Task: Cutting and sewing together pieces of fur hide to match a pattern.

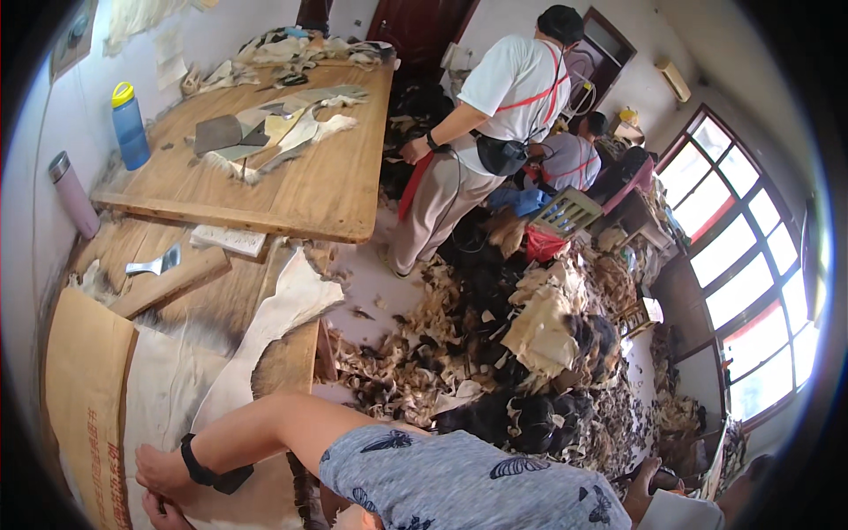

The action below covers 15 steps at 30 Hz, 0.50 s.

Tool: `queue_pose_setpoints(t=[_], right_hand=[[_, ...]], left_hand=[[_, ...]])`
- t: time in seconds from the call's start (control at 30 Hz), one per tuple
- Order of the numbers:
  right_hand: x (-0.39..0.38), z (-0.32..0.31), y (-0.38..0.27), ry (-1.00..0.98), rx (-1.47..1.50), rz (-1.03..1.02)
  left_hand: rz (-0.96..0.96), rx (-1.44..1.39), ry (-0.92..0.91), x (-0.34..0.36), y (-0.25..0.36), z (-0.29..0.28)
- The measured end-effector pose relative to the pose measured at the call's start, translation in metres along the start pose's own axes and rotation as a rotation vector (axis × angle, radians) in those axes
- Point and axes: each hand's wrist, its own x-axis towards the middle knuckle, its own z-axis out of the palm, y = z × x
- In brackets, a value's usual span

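Observation:
My right arm, in a grey butterfly-print sleeve with a black wristband, reaches left across the bottom of the view. My right hand (159, 470) lies on a pale hide (265, 329) spread over the near wooden table (284, 362). Its fingers are turned away from me, so its grip is hidden. Just below it, at the picture's lower edge, only a few fingers of my left hand (164, 511) show, touching the same hide. A brown cardboard sheet (84, 389) lies left of both hands.
A metal scraper (155, 262) rests on a wood block. The far table (318, 190) carries hide pieces, a blue bottle (130, 126) and a pink flask (72, 194). A person in white (495, 115) stands beyond it. Fur and hide scraps (512, 353) cover the floor.

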Motion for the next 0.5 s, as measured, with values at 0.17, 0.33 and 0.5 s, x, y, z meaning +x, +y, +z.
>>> queue_pose_setpoints(t=[0.17,0.33,0.5], right_hand=[[-0.004,0.005,-0.002,0.008,-0.004,0.041],[-0.007,0.003,-0.008,0.014,0.082,-0.051],[-0.01,-0.006,-0.012,0.138,-0.153,-0.114]], left_hand=[[-0.007,-0.097,0.023,0.001,0.002,0.006],[0.168,-0.229,0.273,0.023,-0.112,0.029],[-0.039,-0.304,0.083,0.0,0.009,0.007]])
